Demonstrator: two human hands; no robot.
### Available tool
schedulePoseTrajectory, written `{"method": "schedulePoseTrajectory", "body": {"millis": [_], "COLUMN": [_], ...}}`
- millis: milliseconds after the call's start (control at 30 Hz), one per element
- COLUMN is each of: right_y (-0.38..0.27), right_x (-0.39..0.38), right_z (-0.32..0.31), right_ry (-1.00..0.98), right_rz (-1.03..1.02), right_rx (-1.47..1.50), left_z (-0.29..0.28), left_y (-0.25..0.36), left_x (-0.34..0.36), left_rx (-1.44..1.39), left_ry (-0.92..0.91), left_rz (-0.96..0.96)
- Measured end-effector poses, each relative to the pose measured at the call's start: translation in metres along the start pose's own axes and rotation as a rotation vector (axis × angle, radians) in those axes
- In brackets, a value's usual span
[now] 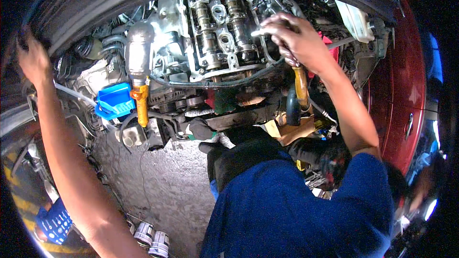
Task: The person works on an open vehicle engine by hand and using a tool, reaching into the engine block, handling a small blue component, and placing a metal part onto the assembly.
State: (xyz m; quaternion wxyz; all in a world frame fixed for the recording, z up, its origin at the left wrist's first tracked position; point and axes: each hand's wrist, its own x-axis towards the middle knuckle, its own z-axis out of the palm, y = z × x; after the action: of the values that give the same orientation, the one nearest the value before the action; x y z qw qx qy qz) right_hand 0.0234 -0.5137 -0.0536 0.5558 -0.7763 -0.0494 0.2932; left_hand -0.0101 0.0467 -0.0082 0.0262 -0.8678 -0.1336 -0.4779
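My right hand (300, 40) is closed over the right side of an opened engine. A short pale slender piece (258, 32) sticks out from its fingertips; its kind is unclear. Below this hand is a yellow handle (301, 86), beside a dark cylinder (293, 107); whether the hand touches the handle I cannot tell. Camshafts (206, 33) lie exposed in the cylinder head (224, 72). At the far left, my left hand (34, 61) is raised against the dark edge of the hood (55, 43), its fingers lost in shadow.
A work lamp (139, 52) with an orange-yellow handle hangs left of the cylinder head, near a blue plastic funnel-like container (115, 101). A corrugated hose (210, 84) crosses the front. Cans (159, 244) stand on the floor. A red car (406, 91) is at right.
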Motion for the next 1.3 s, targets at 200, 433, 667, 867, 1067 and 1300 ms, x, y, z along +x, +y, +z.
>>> {"method": "schedulePoseTrajectory", "body": {"millis": [200, 433, 667, 867, 1067, 1300], "right_y": [0.031, 0.049, 0.036, 0.079, 0.048, 0.082], "right_x": [-0.037, -0.041, -0.005, 0.027, 0.006, 0.014], "right_z": [-0.025, -0.018, 0.02, 0.026, 0.07, 0.093], "right_ry": [0.146, 0.006, -0.155, -0.23, 0.009, 0.223], "right_rz": [0.075, 0.13, 0.269, 0.231, 0.295, 0.248], "right_rx": [0.473, 0.356, -0.073, -0.177, 0.382, 0.484], "left_z": [0.003, 0.005, 0.022, 0.052, 0.054, -0.005], "left_y": [0.003, 0.032, -0.005, -0.024, -0.026, 0.07], "left_x": [0.003, 0.003, 0.003, 0.005, 0.002, 0.006], "left_rx": [-0.093, -0.249, -0.158, 0.008, 0.115, -0.127], "left_ry": [-0.023, -0.002, -0.039, -0.081, -0.275, -0.116], "left_rz": [0.033, -0.066, -0.07, -0.075, -0.487, -0.348]}}
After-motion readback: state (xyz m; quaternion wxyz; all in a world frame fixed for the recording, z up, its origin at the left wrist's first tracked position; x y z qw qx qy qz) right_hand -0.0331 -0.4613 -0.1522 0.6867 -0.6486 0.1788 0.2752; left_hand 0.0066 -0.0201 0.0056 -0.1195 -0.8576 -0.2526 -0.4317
